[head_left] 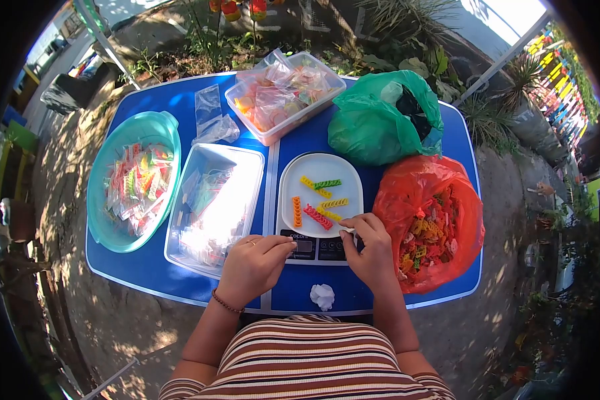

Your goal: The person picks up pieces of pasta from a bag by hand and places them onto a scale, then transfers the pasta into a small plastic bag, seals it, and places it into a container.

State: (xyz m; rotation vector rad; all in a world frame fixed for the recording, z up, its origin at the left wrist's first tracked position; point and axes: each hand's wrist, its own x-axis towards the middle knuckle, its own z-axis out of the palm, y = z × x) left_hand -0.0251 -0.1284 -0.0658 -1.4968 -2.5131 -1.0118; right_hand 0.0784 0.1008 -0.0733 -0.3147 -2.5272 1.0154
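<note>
Blue table (pixel 290 288) outdoors, twists at scale

Twists (pixel 319 216) in tray (pixel 353 193) atop scale (pixel 302 255). Step: likely portioning; next move needs a light pinch. Left hand (pixel 250 265), front-left of scale: fingertips together. Right hand (pixel 372 248), scale's front-right: thumb, index slightly apart. Palms hidden; scale readout illegible.

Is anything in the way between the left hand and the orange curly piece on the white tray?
Just the rim of the white tray. It's between the left hand and the orange curly piece. No other curly piece blocks that side.
</note>
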